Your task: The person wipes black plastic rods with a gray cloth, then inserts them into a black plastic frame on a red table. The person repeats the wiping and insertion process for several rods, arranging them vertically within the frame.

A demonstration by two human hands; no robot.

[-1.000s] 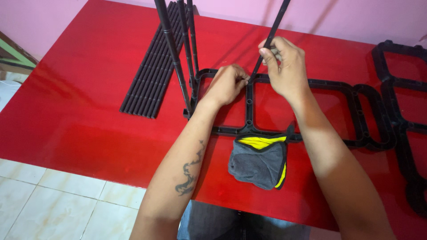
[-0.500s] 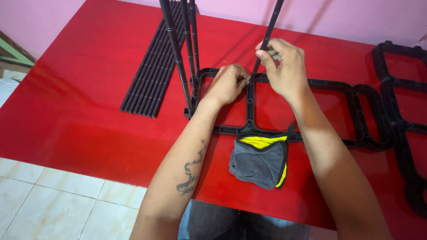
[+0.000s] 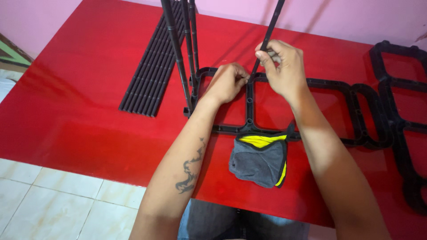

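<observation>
Right grip (image 3: 281,66): my fingers closed around a black rod (image 3: 269,31), upper centre of frame.
Left grip (image 3: 227,82): curled, pressing the black frame (image 3: 249,106).
Surface (image 3: 80,115): red.

A shiny red table (image 3: 66,106) holds a row of black rods (image 3: 153,66) lying flat at ten o'clock, a black frame (image 3: 249,106) in the middle, more black frames (image 3: 400,111) at three o'clock, and a grey and yellow cloth (image 3: 260,158) at six o'clock.
</observation>
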